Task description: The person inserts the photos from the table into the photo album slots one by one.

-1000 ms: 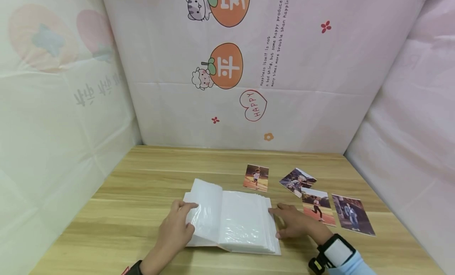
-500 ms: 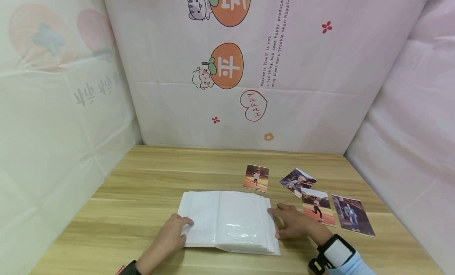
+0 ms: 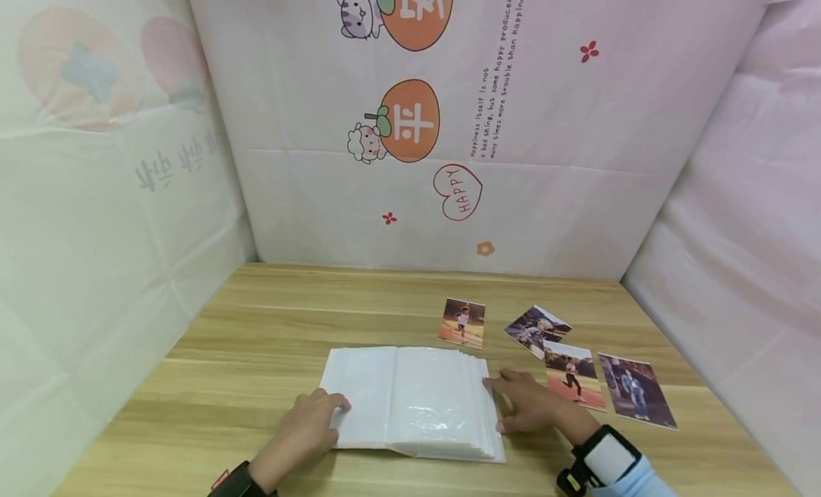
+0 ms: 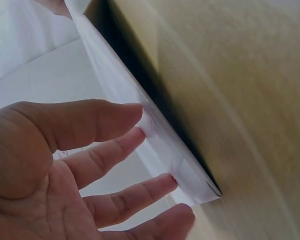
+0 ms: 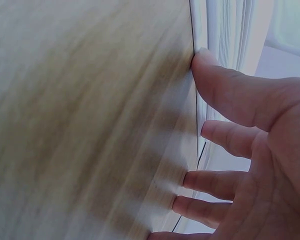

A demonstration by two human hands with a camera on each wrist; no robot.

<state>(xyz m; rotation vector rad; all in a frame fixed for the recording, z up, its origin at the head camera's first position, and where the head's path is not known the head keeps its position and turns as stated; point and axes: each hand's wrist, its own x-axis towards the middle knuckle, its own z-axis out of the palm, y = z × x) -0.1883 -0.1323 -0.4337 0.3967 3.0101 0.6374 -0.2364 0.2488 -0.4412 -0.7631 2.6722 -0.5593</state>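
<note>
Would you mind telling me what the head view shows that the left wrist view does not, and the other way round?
Only the head view shows the whole open album lying flat on the wooden table, the four loose photos beside it, the right hand at the album's right edge, and the printed backdrop.

Only the left wrist view shows the left hand's fingertips close up, straight and touching the thin edge of the album's left page.

Both show the left hand at the album's left side, the white pages and the table.

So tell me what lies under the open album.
Under the open album only the wooden table shows. A pinkish cover edge peeks out at the front; anything beneath the pages is covered.
</note>
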